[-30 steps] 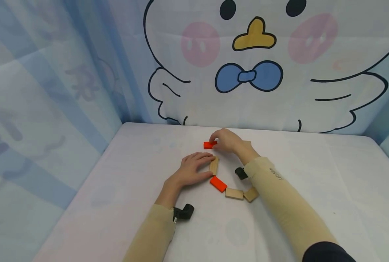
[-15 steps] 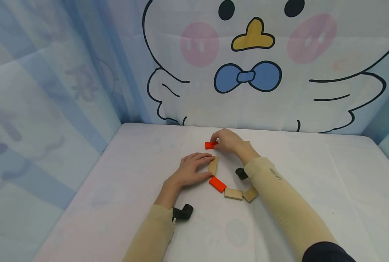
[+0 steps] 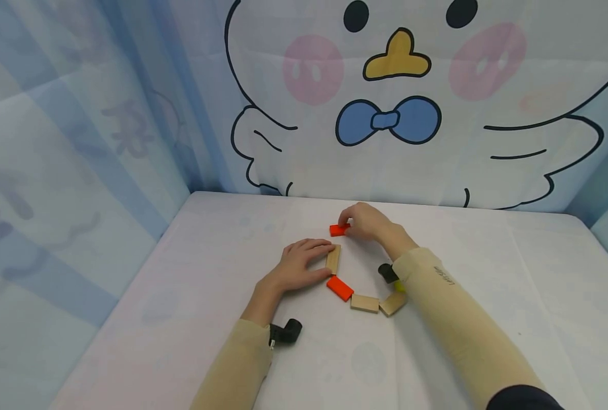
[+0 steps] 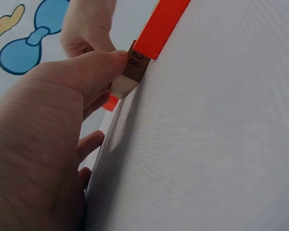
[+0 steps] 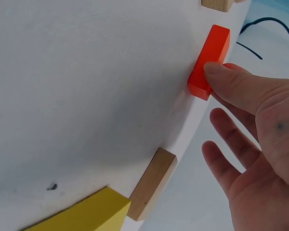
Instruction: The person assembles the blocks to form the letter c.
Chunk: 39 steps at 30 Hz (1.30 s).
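Note:
My right hand (image 3: 368, 223) pinches a red block (image 3: 337, 230) between thumb and fingers near the back of the table. In the right wrist view that red block (image 5: 212, 57) lies low over the white surface, thumb on its side. My left hand (image 3: 301, 265) holds a wooden block (image 3: 333, 260) at its two ends, fingertips at the far end and thumb at the near end. Up close in the left wrist view, the wooden block (image 4: 136, 62) bears a handwritten 28. Another red block (image 3: 340, 288) adjoins its near end.
A curved row continues rightward with a wooden block (image 3: 364, 303), another wooden block (image 3: 393, 303) and a yellow block (image 3: 399, 286) partly under the right sleeve. In the right wrist view, a wooden block (image 5: 151, 183) meets the yellow block (image 5: 91, 211). A printed curtain (image 3: 386, 165) stands behind the table.
My right hand has shifted slightly right with the red block. The yellow block now shows beside the sleeve, and the wooden block behind the right wrist has become hidden. My left hand stays put.

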Each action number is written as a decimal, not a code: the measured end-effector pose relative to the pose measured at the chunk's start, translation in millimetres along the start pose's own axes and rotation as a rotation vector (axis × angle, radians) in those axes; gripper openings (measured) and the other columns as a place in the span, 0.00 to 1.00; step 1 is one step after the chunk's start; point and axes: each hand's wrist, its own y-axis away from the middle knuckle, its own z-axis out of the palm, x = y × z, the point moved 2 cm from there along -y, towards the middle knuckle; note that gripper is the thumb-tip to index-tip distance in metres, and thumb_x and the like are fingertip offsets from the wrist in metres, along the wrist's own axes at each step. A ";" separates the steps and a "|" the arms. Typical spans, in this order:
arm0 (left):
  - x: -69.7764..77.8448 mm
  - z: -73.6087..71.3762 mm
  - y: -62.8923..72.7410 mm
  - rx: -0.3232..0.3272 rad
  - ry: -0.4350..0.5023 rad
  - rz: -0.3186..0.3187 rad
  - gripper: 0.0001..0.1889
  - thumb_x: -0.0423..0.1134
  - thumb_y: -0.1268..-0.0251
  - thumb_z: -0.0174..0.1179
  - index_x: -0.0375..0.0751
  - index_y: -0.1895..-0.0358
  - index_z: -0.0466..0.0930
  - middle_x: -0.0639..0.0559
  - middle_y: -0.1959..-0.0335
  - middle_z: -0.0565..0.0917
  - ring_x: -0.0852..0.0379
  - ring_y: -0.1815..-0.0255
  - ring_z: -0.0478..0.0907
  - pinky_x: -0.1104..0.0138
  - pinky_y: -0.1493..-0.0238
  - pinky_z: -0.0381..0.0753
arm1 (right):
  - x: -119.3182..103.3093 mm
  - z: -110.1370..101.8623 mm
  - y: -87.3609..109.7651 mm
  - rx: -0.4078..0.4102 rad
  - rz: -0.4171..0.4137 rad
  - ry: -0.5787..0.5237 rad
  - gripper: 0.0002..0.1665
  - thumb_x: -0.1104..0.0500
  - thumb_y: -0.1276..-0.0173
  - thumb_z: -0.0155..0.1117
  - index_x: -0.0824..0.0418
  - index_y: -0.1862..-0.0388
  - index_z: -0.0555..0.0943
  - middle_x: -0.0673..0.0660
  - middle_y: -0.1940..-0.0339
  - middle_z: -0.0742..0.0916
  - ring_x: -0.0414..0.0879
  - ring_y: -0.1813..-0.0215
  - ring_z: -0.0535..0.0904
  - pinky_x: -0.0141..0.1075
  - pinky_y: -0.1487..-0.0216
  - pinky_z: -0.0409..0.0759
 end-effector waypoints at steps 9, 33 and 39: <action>1.7 -0.8 0.3 0.000 -0.011 0.006 0.29 0.54 0.30 0.59 0.54 0.27 0.72 0.54 0.27 0.70 0.46 0.25 0.59 0.43 0.29 0.52 | 3.2 -1.3 5.9 -0.013 0.011 0.004 0.10 0.68 0.33 0.67 0.60 0.54 0.88 0.58 0.52 0.86 0.56 0.47 0.77 0.50 0.39 0.74; 0.5 0.9 -0.8 0.006 -0.014 -0.001 0.30 0.55 0.30 0.58 0.57 0.26 0.71 0.55 0.27 0.69 0.47 0.26 0.59 0.43 0.29 0.52 | 9.5 -0.4 14.7 -0.040 0.000 -0.039 0.11 0.68 0.33 0.66 0.59 0.54 0.88 0.57 0.53 0.86 0.57 0.46 0.76 0.52 0.36 0.73; 0.5 0.7 -0.9 -0.002 -0.015 0.001 0.30 0.55 0.29 0.58 0.57 0.26 0.70 0.55 0.26 0.69 0.48 0.25 0.59 0.44 0.29 0.52 | 10.8 0.0 14.7 -0.044 -0.012 -0.037 0.11 0.68 0.34 0.67 0.58 0.55 0.88 0.55 0.53 0.87 0.57 0.46 0.76 0.52 0.37 0.73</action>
